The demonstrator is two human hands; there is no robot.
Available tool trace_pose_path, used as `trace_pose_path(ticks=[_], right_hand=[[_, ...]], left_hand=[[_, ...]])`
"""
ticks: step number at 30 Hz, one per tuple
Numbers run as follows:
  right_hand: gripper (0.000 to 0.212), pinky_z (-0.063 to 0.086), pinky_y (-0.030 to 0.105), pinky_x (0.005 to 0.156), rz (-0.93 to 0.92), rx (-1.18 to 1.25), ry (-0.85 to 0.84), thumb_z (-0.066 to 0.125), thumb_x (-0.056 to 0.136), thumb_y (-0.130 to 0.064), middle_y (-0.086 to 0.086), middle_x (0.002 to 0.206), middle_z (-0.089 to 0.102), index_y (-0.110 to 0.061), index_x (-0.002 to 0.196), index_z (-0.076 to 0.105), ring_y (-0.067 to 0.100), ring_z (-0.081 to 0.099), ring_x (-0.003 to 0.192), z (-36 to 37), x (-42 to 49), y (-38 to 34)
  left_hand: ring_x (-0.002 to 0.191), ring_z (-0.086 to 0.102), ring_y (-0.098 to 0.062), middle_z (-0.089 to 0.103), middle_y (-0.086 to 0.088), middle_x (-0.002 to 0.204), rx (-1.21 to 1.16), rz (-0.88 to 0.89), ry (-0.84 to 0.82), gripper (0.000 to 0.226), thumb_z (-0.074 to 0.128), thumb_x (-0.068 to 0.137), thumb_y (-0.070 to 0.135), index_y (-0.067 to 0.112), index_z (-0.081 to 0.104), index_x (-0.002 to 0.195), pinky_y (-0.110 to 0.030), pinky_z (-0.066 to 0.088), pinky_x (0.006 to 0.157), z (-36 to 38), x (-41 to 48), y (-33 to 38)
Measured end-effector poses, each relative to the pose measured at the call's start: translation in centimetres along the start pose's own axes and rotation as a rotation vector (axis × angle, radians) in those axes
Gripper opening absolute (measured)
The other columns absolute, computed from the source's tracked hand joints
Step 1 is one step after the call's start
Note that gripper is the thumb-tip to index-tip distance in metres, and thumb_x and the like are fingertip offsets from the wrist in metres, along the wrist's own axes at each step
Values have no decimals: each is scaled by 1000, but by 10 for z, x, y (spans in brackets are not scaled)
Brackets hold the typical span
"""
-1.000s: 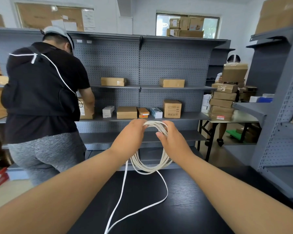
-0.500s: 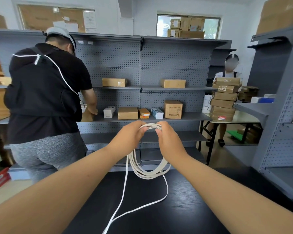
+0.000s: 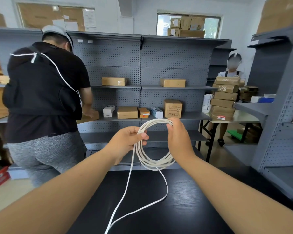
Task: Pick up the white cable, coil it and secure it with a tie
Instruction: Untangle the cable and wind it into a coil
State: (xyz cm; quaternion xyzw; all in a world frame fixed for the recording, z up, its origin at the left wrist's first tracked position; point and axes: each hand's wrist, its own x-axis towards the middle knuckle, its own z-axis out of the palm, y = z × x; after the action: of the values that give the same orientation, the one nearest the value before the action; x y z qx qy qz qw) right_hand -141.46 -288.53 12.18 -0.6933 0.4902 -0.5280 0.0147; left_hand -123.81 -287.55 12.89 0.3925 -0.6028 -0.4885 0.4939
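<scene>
A: Where is the cable?

B: In the air above a black table, held up as a ring of several white loops between both hands.

A: How is it held?

B: The left hand pinches the ring's left side between thumb and fingers. The right hand has its fingers curled round the top right.

A: So the coiling is finished?

B: Not quite, I judge. A loose length hangs from the ring, curves over the table and leaves the lower edge of view, so some turns are left.

A: And the tie?

B: None shows anywhere, so securing is not yet done. Behind stand grey shelves with boxes, and a person in black facing them.
</scene>
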Motion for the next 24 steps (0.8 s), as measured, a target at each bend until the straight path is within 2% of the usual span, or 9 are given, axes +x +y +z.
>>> trace_pose_path(ticks=[3,5,7,9,10,12,16,19,24], right_hand=[[21,25,17,66,47,60,83,38,97,-14,0,99,49,-6,113,50,14,43,87,2,-2,-5],[22,27,16,68,67,101,118,37,97,-16,3,101,53,-8,113,51,15,46,88,4,-3,-8],[22,38,23,76,97,141,110,37,98,-17,4,101,55,-9,113,50,20,51,90,5,-4,-9],[21,49,43,79,130,173,62,37,98,-19,3,97,54,-10,112,50,26,55,89,4,-5,-8],[20,50,47,78,136,170,30,37,98,-20,3,94,54,-11,110,50,28,56,87,3,-5,-6],[15,48,39,76,135,144,-35,37,97,-22,3,92,55,-15,104,49,30,59,86,0,-4,-2],[12,42,31,75,100,108,-150,41,96,-19,0,97,57,-18,105,47,23,60,93,-6,-1,1],[26,37,26,79,32,103,-244,43,95,-16,-4,104,53,-15,120,45,17,55,97,-10,2,-3],[30,42,32,80,-15,-1,-409,38,98,-20,-4,103,47,-14,126,43,15,49,90,-7,3,-11]], left_hand=[[76,68,-8,71,5,85,91,135,111,8,53,93,21,24,60,91,-21,53,75,12,-1,-4],[69,66,-3,67,8,80,184,216,173,11,46,96,27,31,55,90,-17,50,73,18,-2,-8],[58,57,0,58,8,71,296,287,232,12,43,96,29,33,51,88,-13,47,62,21,-3,-10],[56,50,-1,50,10,67,434,344,273,11,42,97,30,30,50,90,-14,45,57,20,-3,-9],[57,49,-2,48,12,66,511,376,286,10,41,97,30,28,49,92,-12,41,57,18,-2,-7],[60,48,-2,47,12,65,627,424,297,8,41,97,30,26,47,95,-8,35,55,16,-2,-2],[63,48,-15,50,3,67,830,450,235,13,40,97,30,18,44,91,-24,29,53,11,-1,11],[73,54,-26,59,-9,80,987,439,109,20,40,97,31,12,48,100,-37,39,66,10,-2,22],[79,55,-25,61,-9,89,1178,358,-48,27,41,97,32,9,50,109,-37,40,69,9,0,32]])
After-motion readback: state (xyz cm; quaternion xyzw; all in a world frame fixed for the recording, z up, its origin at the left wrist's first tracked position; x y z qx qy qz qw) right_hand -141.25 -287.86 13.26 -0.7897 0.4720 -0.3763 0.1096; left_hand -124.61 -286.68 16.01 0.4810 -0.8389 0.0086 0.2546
